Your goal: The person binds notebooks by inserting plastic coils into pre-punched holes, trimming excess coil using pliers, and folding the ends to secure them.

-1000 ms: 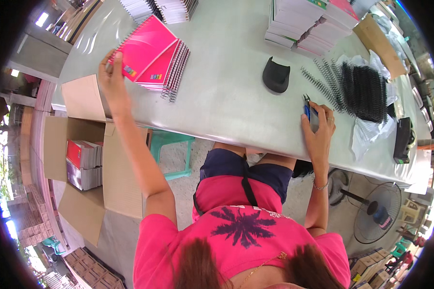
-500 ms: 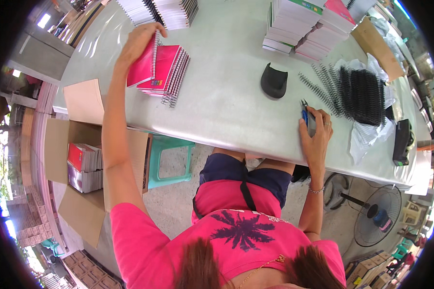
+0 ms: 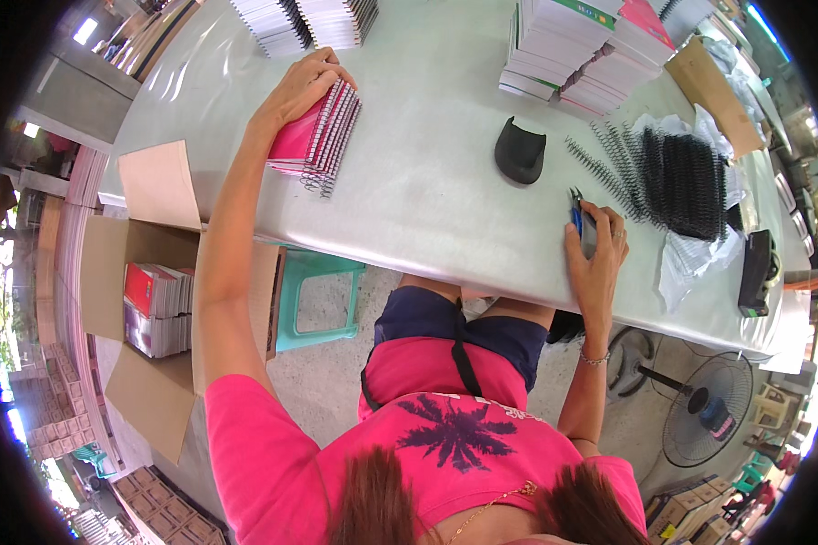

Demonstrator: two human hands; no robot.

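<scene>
At the far left of the table, my left hand (image 3: 305,89) lies over the far end of a small pile of pink spiral notebooks (image 3: 334,136). Its fingers curl over the top notebook's coil-side corner, and the hand hides much of that cover. Loose coil ends stick out at the pile's near end. My right hand (image 3: 598,250) rests by the table's front edge, wrapped round pliers (image 3: 576,216) with blue handles and a narrow, pointed tip facing away from me. To the right lies a heap of black spiral binding coils (image 3: 686,182), with several loose ones beside it.
A curved black piece (image 3: 520,156) sits mid-table. Tall stacks of books (image 3: 563,50) and spiral-bound notebooks (image 3: 336,23) stand farther back. A black tape dispenser (image 3: 756,272) is at right. Beside the table are an open carton (image 3: 150,391), a green stool (image 3: 291,300) and a fan (image 3: 707,409).
My left hand has moved right with a pink notebook, which now lies on the pile instead of overhanging its left side. My right hand stays put with the pliers.
</scene>
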